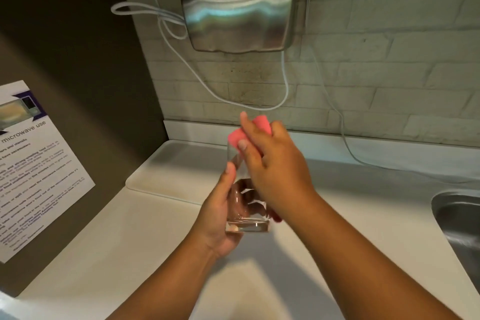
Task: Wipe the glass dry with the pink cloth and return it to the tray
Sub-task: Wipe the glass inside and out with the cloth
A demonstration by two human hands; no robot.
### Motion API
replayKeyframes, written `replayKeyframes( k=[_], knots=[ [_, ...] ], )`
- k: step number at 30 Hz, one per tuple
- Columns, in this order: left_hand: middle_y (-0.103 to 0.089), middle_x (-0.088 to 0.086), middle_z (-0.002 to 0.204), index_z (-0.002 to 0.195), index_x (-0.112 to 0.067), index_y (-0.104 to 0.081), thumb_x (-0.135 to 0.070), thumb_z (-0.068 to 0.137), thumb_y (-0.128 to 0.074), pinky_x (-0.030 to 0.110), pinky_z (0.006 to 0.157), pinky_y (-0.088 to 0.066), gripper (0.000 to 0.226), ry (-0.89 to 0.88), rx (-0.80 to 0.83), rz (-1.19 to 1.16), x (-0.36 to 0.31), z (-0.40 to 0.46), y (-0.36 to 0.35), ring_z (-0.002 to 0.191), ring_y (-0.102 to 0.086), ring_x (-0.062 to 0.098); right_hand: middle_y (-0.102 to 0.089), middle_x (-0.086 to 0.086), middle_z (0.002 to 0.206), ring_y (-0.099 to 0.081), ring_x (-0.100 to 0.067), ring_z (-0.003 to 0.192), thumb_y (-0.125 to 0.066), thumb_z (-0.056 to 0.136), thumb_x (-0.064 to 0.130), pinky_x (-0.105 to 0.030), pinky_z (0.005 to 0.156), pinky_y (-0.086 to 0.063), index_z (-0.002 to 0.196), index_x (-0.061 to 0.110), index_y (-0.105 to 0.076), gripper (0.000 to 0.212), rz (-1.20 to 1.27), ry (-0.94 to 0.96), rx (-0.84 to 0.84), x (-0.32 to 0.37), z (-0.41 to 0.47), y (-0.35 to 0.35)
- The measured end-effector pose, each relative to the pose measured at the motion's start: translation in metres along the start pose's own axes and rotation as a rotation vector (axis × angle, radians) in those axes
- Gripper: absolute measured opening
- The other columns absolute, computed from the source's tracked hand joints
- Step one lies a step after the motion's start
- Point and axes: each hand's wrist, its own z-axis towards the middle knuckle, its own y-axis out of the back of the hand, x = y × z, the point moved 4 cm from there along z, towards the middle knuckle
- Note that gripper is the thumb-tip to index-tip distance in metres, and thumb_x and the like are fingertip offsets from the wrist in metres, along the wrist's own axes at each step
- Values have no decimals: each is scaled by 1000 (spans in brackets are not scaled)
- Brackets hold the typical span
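Observation:
A clear square-based glass (246,215) is held above the counter, its thick base toward me and its mouth pointing away. My left hand (220,215) grips it from the left, thumb along its side. My right hand (272,163) lies over the glass's far end and presses the pink cloth (237,138) against the rim; part of the cloth pokes out behind the fingers. A white tray (166,176) lies on the counter just beyond and left of the glass, with nothing on its visible part.
A steel hand dryer (241,8) hangs on the brick wall with white cables (285,80) trailing down. A steel sink (459,228) is at the right edge. A printed microwave notice (33,163) is stuck on the dark left wall.

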Motion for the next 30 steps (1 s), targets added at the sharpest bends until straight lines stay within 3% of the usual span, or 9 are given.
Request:
replayKeyframes(
  k=[3, 6, 8, 11, 17, 19, 22, 25, 30],
  knots=[
    [-58, 37, 141, 149, -37, -58, -61, 88, -64, 68, 98, -44, 66, -21, -14, 22, -3, 1, -7, 114, -58, 48, -50, 8, 132, -54, -11, 117, -48, 106, 43, -25, 90, -45, 152, 43, -43, 46, 120, -95, -31, -9, 20, 4],
    [-71, 27, 127, 150, -32, -57, -62, 87, -65, 51, 80, -61, 70, -65, -45, -35, -17, 6, -4, 102, -71, 41, -45, 12, 142, -48, -6, 129, -46, 106, 47, -28, 97, -48, 153, 44, -42, 47, 279, -140, 10, -8, 6, -1],
    [-79, 17, 121, 139, -24, -69, -62, 88, -63, 46, 78, -65, 64, -92, -78, -40, -27, 8, 1, 104, -78, 33, -45, 15, 131, -55, -8, 117, -47, 105, 48, -33, 79, -59, 151, 51, -40, 47, 356, -143, 72, -2, -18, -10],
    [-83, 11, 105, 108, -17, -86, -66, 85, -62, 36, 79, -65, 59, -84, -128, -4, -29, 12, 10, 102, -80, 25, -45, 12, 112, -58, -11, 94, -44, 102, 48, -27, 72, -55, 153, 49, -34, 53, 104, 25, 93, 15, -45, -20],
    [-81, 11, 112, 113, -26, -85, -65, 85, -63, 41, 74, -66, 52, -3, -98, 70, -6, 9, 4, 98, -80, 25, -42, 9, 110, -55, -14, 94, -47, 104, 44, -28, 75, -47, 154, 44, -40, 51, 5, 25, 39, 4, -17, -10],
    [-78, 14, 121, 134, -32, -73, -63, 86, -65, 50, 79, -65, 58, -4, -83, 15, -3, 8, 0, 103, -79, 31, -49, 2, 135, -48, -2, 119, -48, 106, 44, -11, 89, -41, 154, 42, -41, 49, 198, -121, 3, -13, 0, -5],
    [-82, 15, 110, 141, -38, -65, -68, 83, -67, 52, 69, -65, 65, -22, -47, -23, -8, 9, -5, 95, -81, 35, -38, 6, 159, -25, 19, 122, -45, 106, 49, 14, 78, -20, 155, 37, -43, 50, 435, -331, -11, -34, 7, -10],
    [-84, 13, 102, 116, -33, -80, -69, 84, -58, 48, 75, -65, 54, 19, -59, 105, -12, 12, -7, 89, -80, 31, -41, 16, 140, -32, 15, 116, -45, 106, 51, 11, 73, -26, 155, 39, -42, 50, 483, -405, -66, -45, 2, -10],
    [-83, 11, 113, 132, -31, -62, -78, 80, -57, 48, 71, -66, 70, 11, -155, 248, -4, 10, -15, 95, -82, 30, -46, 9, 130, -46, -5, 113, -42, 106, 51, -4, 76, -31, 155, 42, -38, 50, 411, -427, -56, -52, -6, -9]
  ],
)
